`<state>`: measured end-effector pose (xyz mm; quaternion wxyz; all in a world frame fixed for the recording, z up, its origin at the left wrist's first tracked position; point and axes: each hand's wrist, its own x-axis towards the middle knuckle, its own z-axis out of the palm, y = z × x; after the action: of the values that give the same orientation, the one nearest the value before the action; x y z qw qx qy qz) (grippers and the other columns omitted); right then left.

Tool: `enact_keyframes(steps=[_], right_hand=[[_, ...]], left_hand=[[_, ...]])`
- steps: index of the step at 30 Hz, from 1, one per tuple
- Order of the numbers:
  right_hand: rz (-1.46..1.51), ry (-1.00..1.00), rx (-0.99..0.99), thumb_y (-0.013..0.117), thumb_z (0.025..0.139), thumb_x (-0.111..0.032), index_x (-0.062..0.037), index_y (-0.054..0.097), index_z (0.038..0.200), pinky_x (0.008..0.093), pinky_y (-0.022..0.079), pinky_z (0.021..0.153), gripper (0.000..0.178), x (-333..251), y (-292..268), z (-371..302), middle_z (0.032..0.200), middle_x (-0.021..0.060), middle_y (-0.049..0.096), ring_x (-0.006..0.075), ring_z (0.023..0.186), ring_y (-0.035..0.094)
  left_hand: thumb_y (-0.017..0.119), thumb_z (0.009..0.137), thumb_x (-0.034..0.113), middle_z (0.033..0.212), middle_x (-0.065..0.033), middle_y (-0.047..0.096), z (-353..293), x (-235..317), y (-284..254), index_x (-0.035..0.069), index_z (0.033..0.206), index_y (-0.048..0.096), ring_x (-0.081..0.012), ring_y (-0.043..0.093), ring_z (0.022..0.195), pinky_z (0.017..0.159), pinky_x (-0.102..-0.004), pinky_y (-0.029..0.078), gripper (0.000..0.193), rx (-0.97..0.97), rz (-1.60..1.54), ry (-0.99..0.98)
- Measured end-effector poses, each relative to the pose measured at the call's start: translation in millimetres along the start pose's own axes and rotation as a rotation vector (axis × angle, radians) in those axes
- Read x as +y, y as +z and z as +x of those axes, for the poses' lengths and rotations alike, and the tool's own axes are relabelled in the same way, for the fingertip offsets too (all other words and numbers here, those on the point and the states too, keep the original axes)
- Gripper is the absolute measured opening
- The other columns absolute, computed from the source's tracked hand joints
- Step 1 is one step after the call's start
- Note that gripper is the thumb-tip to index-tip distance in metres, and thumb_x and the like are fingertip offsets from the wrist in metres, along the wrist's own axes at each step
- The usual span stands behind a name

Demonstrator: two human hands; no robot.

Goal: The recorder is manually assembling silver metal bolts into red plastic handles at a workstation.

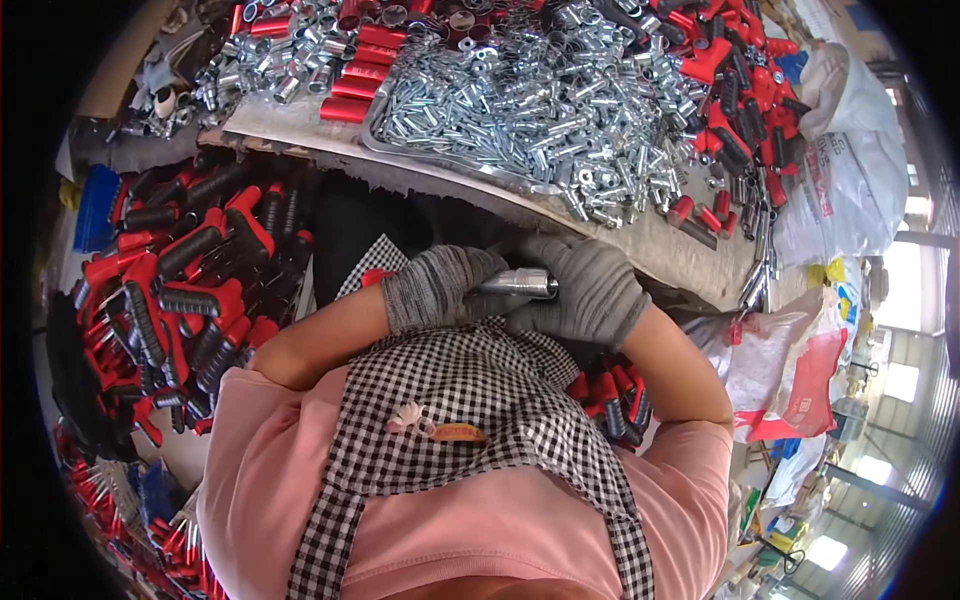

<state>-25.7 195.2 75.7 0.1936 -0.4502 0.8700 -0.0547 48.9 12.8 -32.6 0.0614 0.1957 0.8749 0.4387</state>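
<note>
My left hand (440, 284), in a grey knit glove, is closed round a shiny metal tube (522, 283) in front of my apron. The tube lies roughly level, its end pointing right. Close against that end is my right hand (588, 290), gloved alike, with its fingers curled in; what they grip, if anything, is hidden. A red piece (376, 277) shows behind my left wrist, and I cannot tell whether it joins the tube. Just beyond both hands runs the edge of the workbench (690, 258).
A metal tray (375, 135) heaped with small metal parts (520, 110) stands on the bench. Red sleeves (350, 95) lie left of it, red-and-black tool handles (735, 90) right. More red-and-black handles (180, 290) pile up at my left. Plastic sacks (840, 180) stand at the right.
</note>
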Motion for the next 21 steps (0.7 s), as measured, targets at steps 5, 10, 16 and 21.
enact_keyframes(steps=[5,10,16,21], right_hand=[[0.209,-0.407,0.589,0.078,0.069,-0.027,-0.0073,0.053,0.127,0.0395,0.051,0.077,0.066,7.4,-5.1,-4.5,0.098,0.017,0.065,0.0364,0.088,0.064],[0.235,-0.072,0.316,0.074,0.067,-0.014,-0.0069,0.052,0.127,0.0392,0.052,0.077,0.065,22.8,0.3,-27.8,0.097,0.0152,0.065,0.0327,0.084,0.064],[0.135,-0.408,0.453,0.072,0.077,-0.022,-0.0052,0.053,0.125,0.0413,0.048,0.088,0.055,18.1,13.2,-18.1,0.104,0.0134,0.065,0.0327,0.098,0.062],[0.22,-0.23,0.436,0.081,0.065,-0.018,-0.004,0.058,0.117,0.0373,0.051,0.084,0.058,20.5,6.2,-19.9,0.107,0.0147,0.065,0.0316,0.098,0.064]], left_hand=[[0.066,0.08,0.041,0.086,-0.0163,0.065,-1.7,-4.6,1.5,0.006,0.1,0.063,-0.0325,0.065,0.08,0.07,-0.0398,0.052,0.04,0.047,-0.039,0.082],[0.067,0.08,0.04,0.085,-0.016,0.064,-4.9,0.1,-1.9,0.006,0.098,0.063,-0.0326,0.065,0.079,0.07,-0.0402,0.052,0.039,0.006,-0.019,0.068],[0.069,0.079,0.038,0.084,-0.0169,0.064,-1.1,-3.2,-0.2,0.005,0.098,0.062,-0.0336,0.064,0.079,0.069,-0.0408,0.052,0.039,0.062,-0.075,0.049],[0.067,0.081,0.037,0.086,-0.017,0.064,-7.5,-2.6,-0.9,0.005,0.1,0.062,-0.0345,0.064,0.078,0.069,-0.0416,0.051,0.038,0.052,-0.092,0.105]])
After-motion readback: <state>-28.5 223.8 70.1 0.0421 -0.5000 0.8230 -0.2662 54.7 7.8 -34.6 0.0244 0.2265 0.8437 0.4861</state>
